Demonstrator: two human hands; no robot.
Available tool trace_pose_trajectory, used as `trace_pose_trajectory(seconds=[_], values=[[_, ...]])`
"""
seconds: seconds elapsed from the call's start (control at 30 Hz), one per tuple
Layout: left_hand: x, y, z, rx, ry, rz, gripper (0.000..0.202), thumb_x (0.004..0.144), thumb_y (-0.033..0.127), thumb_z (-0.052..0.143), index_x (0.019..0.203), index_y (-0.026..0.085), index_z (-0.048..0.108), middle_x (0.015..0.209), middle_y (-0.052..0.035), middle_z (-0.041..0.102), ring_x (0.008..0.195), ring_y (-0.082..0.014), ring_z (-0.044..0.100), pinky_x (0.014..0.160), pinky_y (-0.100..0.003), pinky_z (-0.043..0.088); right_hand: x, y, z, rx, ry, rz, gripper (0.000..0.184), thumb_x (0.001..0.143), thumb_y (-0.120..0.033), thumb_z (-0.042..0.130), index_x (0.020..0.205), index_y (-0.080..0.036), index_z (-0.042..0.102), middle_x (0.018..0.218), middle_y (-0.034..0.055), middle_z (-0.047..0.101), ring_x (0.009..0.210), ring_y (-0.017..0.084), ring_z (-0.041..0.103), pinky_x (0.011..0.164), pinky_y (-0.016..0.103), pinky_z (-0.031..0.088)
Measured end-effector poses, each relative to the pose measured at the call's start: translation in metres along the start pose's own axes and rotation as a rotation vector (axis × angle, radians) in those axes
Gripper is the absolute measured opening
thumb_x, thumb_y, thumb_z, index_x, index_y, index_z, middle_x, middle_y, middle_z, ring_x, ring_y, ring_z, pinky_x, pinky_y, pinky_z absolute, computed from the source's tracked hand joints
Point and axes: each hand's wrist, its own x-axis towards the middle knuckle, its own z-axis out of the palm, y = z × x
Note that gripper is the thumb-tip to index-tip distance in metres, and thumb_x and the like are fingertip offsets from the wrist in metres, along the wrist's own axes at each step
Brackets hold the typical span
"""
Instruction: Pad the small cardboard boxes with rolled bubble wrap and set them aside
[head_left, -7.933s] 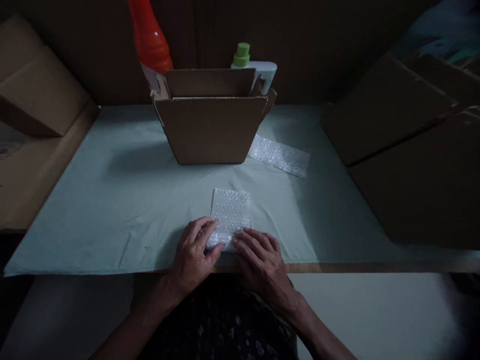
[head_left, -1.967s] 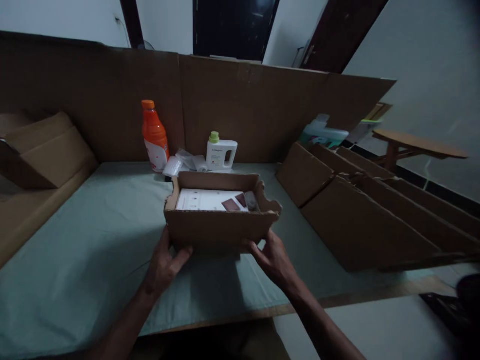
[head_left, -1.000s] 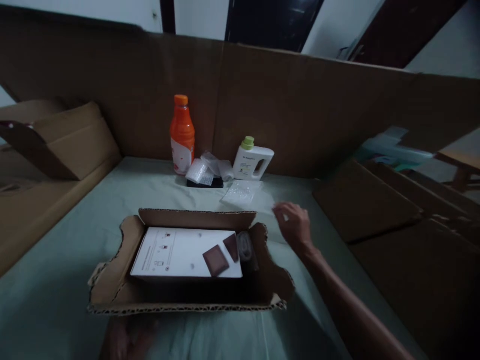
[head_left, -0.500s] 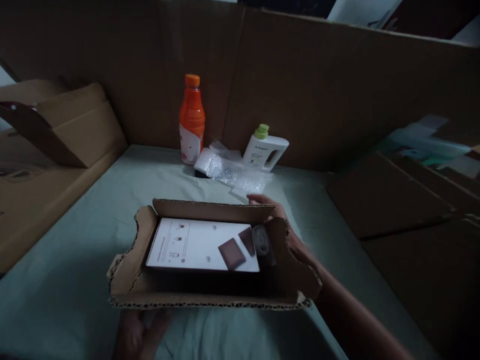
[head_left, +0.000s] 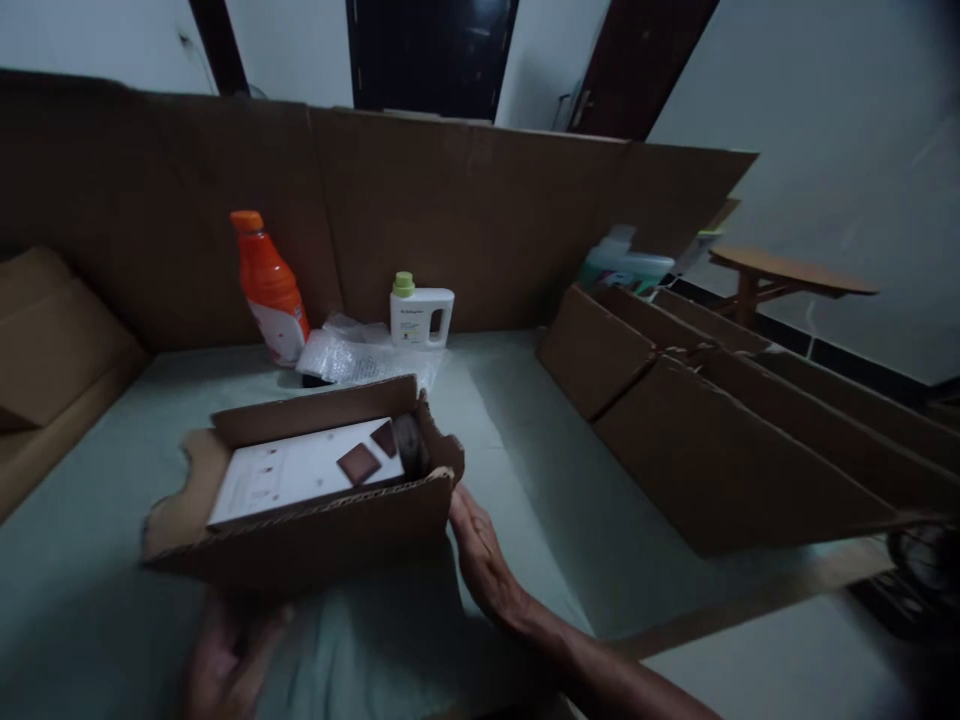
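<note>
An open cardboard box (head_left: 300, 540) sits tilted at centre-left on the pale green cloth (head_left: 517, 440). Inside lies a white printed sheet (head_left: 285, 475) with two dark brown squares (head_left: 358, 463) on it, and a small wrapped item (head_left: 409, 446) at the box's right end. My right hand (head_left: 480, 560) lies with its fingers stretched flat against the box's right front corner. My left hand (head_left: 225, 660) is under the box's front edge at the bottom left, dark and smeared, so its fingers do not show clearly.
An orange bottle (head_left: 270, 290), a white bottle with a green cap (head_left: 420, 315) and loose bubble wrap (head_left: 337, 352) stand at the back against a cardboard wall (head_left: 465, 220). Flattened cartons (head_left: 712, 450) lean at the right. Another carton (head_left: 52, 340) is at the left.
The bubble-wrapped packet handled earlier is no longer on the cloth. The box was drawn near; my right hand reached toward the back bubble wrap, then returned to the box's right corner. The view swung left.
</note>
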Motion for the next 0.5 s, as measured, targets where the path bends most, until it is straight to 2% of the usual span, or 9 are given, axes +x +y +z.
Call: trace_pose_trajectory(seconds=[0.1,0.17,0.27,0.37,0.43,0.5], values=[[0.022,0.009,0.046,0.028,-0.257,0.11,0.074,0.08,0.044,0.07,0.146,0.023,0.044,0.143,-0.0101,0.057,0.139,-0.0337,0.048,0.121,-0.049,0.033,0.001,0.015,-0.043,-0.028,0.187,-0.008,0.053,0.103,-0.056,0.034,0.135,-0.025,0.062,0.14,0.0045,0.061,0.13,0.022,0.055,0.113,0.036,0.042],[0.037,0.016,0.089,0.018,-0.413,0.198,0.068,0.08,0.04,0.068,0.142,0.021,0.046,0.142,-0.0112,0.059,0.138,-0.0316,0.05,0.12,-0.046,0.035,-0.005,0.028,-0.077,-0.066,0.326,0.01,0.058,0.101,-0.061,0.034,0.133,-0.023,0.064,0.138,0.0062,0.063,0.131,0.025,0.055,0.113,0.038,0.043],[0.059,0.022,0.157,-0.002,-0.549,0.311,0.064,0.08,0.038,0.063,0.138,0.016,0.048,0.139,-0.0141,0.06,0.132,-0.0306,0.055,0.113,-0.045,0.042,-0.018,0.049,-0.121,-0.134,0.495,0.057,0.066,0.096,-0.07,0.036,0.13,-0.022,0.066,0.135,0.0092,0.066,0.129,0.028,0.057,0.111,0.042,0.044],[0.082,0.025,0.216,0.07,-0.615,0.412,0.062,0.08,0.034,0.058,0.137,0.013,0.048,0.134,-0.0157,0.062,0.125,-0.0295,0.06,0.107,-0.044,0.048,-0.029,0.062,-0.148,-0.162,0.563,0.081,0.073,0.091,-0.076,0.042,0.136,-0.022,0.062,0.141,0.0108,0.062,0.134,0.031,0.053,0.114,0.046,0.041],[0.099,0.027,0.246,0.121,-0.601,0.445,0.062,0.08,0.03,0.055,0.139,0.014,0.046,0.135,-0.0153,0.061,0.124,-0.0283,0.059,0.106,-0.044,0.048,-0.032,0.064,-0.158,-0.166,0.533,0.068,0.072,0.091,-0.072,0.047,0.143,-0.023,0.056,0.148,0.0099,0.055,0.14,0.03,0.047,0.118,0.047,0.036],[0.113,0.031,0.271,0.175,-0.552,0.457,0.065,0.08,0.026,0.055,0.143,0.014,0.043,0.137,-0.0165,0.057,0.126,-0.0299,0.056,0.108,-0.048,0.046,-0.028,0.065,-0.164,-0.178,0.457,0.037,0.066,0.094,-0.063,0.051,0.148,-0.026,0.05,0.155,0.0074,0.048,0.145,0.027,0.04,0.121,0.047,0.032]])
